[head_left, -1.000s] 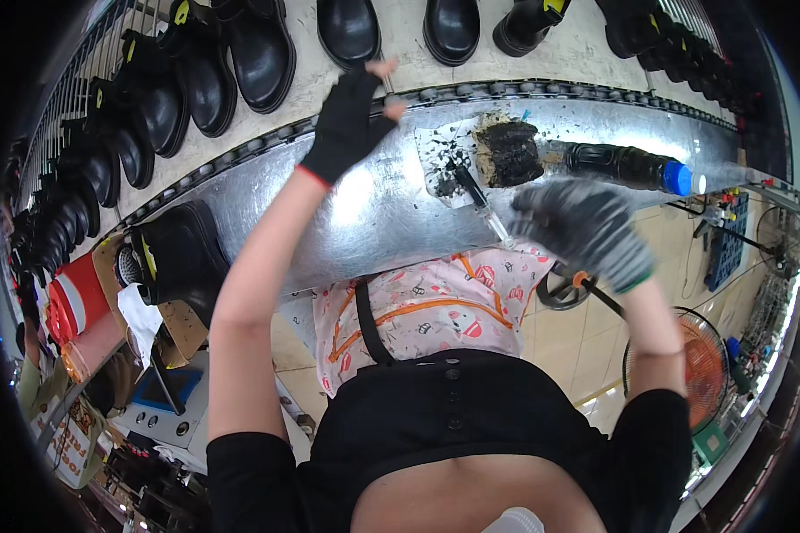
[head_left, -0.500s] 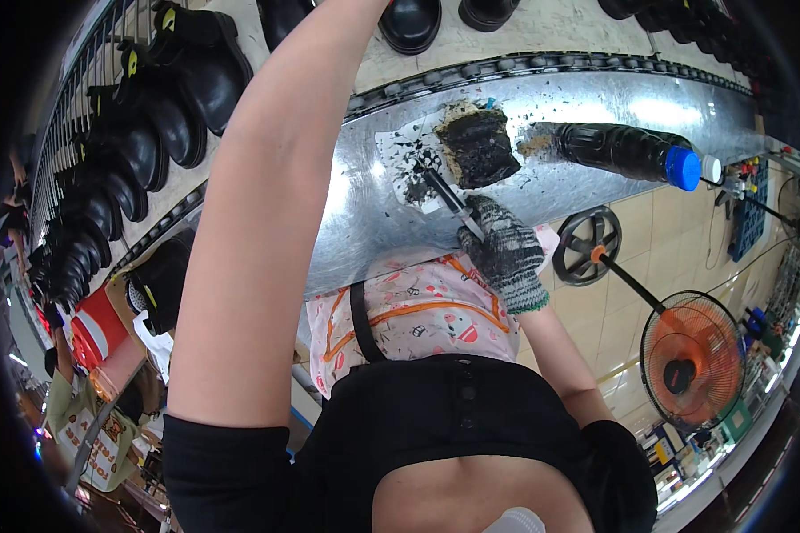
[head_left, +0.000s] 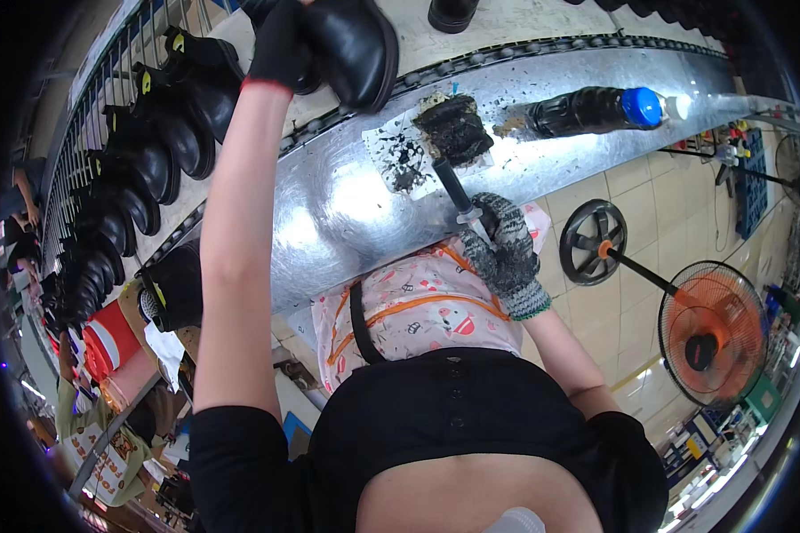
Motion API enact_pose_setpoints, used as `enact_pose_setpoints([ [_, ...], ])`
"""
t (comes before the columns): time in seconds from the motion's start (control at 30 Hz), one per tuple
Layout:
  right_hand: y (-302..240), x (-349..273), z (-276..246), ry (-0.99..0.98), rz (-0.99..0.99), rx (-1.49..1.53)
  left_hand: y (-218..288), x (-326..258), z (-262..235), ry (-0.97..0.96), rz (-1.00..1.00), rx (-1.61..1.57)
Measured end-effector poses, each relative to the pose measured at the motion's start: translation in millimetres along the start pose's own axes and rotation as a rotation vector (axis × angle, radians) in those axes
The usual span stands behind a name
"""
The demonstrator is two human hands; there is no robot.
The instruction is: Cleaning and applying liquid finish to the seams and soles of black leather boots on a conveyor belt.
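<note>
My left hand (head_left: 280,49), in a black glove with a red cuff, reaches to the top of the view. It grips a glossy black shoe (head_left: 354,53) at the conveyor's near edge, with most of its fingers out of sight. Over the metal ledge (head_left: 320,213), my right hand (head_left: 504,249) in a grey knit glove is closed round a pen-like tool (head_left: 454,186) with a thick black end. That end points at a dark-stained pad (head_left: 453,129) and a white paper (head_left: 387,155) spotted with black.
A dark bottle with a blue cap (head_left: 587,110) lies on the ledge. More black shoes (head_left: 142,138) line the conveyor (head_left: 471,44) on the left. An orange fan (head_left: 713,333) stands at the right, and a red container (head_left: 111,338) is at the left. Another person (head_left: 107,462) shows lower left.
My left arm has drawn back from beyond the top edge, bringing the gloved hand and a black shoe into view. The right hand's tool has lifted off the spotted paper and tilted upward.
</note>
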State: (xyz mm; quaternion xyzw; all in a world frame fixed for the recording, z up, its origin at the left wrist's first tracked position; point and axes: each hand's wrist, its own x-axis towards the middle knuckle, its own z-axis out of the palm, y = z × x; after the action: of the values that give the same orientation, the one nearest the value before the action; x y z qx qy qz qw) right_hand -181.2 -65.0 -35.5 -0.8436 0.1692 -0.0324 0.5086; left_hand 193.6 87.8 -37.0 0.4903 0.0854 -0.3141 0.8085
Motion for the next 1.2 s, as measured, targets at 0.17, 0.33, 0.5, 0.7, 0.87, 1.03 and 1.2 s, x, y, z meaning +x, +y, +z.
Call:
enact_pose_setpoints([
  [0.17, 32, -3, 8, 0.061, 0.127, 0.142, -30, -111, -27, 0.066, 0.310, 0.032],
  [0.33, 62, 0, 17, 0.079, 0.009, -0.044, -76, -202, -47, 0.279, 0.560, 0.170],
  [0.5, 63, 2, 13, -0.081, 0.211, -0.080, -122, -228, -66, 0.553, 0.666, 0.417],
  [0.7, 76, 6, 13, -0.024, 0.153, 0.002, -106, -223, -72, 0.436, 0.656, 0.535],
  [0.87, 78, 7, 14, -0.019, 0.140, 0.027, -56, -187, -104, 0.248, 0.475, 0.111],
  [1.03, 79, 9, 17, -0.028, 0.118, 0.020, -30, -145, -138, 0.037, 0.266, 0.367],
  [1.2, 79, 11, 17, 0.008, 0.086, 0.060, -31, -135, -146, -0.085, 0.294, 0.280],
])
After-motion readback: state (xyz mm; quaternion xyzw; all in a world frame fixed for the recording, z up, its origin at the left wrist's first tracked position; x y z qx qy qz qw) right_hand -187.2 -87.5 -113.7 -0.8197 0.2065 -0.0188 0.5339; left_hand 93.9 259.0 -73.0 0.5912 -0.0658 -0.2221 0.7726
